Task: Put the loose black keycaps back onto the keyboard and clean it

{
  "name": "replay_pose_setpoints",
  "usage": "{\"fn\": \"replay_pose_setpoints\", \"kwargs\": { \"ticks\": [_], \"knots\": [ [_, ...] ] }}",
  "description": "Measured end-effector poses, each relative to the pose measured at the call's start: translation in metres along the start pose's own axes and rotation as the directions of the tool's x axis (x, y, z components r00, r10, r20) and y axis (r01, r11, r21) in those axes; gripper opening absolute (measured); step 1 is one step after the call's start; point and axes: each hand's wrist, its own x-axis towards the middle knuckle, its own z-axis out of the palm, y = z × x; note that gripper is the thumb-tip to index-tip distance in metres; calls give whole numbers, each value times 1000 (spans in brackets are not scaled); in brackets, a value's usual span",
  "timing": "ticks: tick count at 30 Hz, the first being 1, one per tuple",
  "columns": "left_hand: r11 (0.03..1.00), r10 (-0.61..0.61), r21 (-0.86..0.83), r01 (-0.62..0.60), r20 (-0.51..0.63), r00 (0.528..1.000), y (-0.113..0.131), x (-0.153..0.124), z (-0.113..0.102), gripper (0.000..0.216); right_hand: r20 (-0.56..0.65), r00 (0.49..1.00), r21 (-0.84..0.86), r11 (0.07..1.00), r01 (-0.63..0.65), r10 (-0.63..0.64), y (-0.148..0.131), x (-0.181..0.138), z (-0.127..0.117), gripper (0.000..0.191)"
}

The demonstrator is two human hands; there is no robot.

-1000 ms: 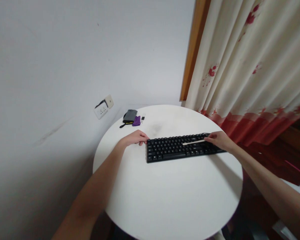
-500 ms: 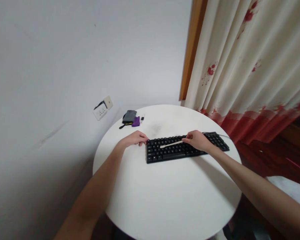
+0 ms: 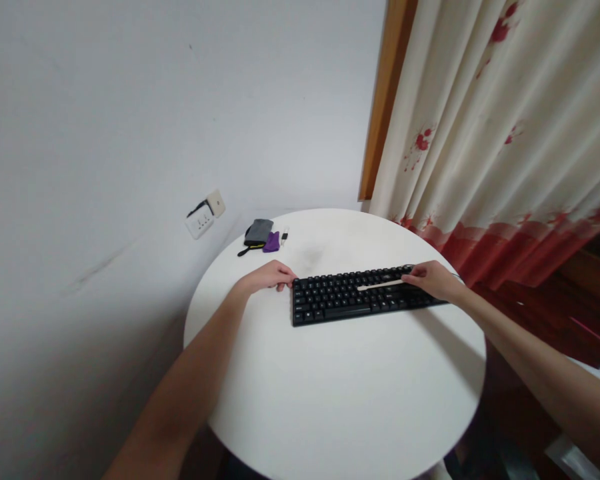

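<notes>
A black keyboard (image 3: 350,311) lies on the round white table (image 3: 340,387). At its upper left corner, my left hand (image 3: 273,275) is closed, with thumb and fingers gripping the keyboard's edge. My right hand (image 3: 433,279) hovers over the right part of the keys and pinches one end of a slim off-white stick (image 3: 383,285). The stick slants across the keys, its slightly thicker tip at the left over the middle rows. Whether that tip is bristles or a swab is too small to tell. My right hand and forearm hide part of the number pad.
Near the table's back edge lie a grey folded cloth or pouch (image 3: 259,231), a purple cloth (image 3: 271,242) and a small black-and-clear item (image 3: 285,235). A white wall with a socket (image 3: 199,221) rises behind. A flowered curtain (image 3: 480,167) hangs at the right.
My right hand has moved right along the keyboard with the stick, whose tip has gone from the left keys to the middle. My left hand and the keyboard stay in place.
</notes>
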Motion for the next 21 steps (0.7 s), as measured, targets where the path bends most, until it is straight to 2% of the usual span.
{"fn": "replay_pose_setpoints", "kwargs": {
  "ticks": [5,9,14,21],
  "knots": [
    [1000,14,5,-14,4,1000,-7,3,-1,33,-37,997,1,998,-70,70,44,1,-17,40],
    [1000,13,17,-13,2,1000,-10,4,-1,33,-57,995,-1,996,-87,87,51,2,-23,38],
    [1000,4,25,-4,-2,1000,-6,3,0,32,-51,994,-20,995,-96,95,29,3,-15,36],
    [1000,5,11,-5,-4,1000,-1,1,0,32,17,1000,-51,999,-15,16,-28,2,-1,34]
  ]
}}
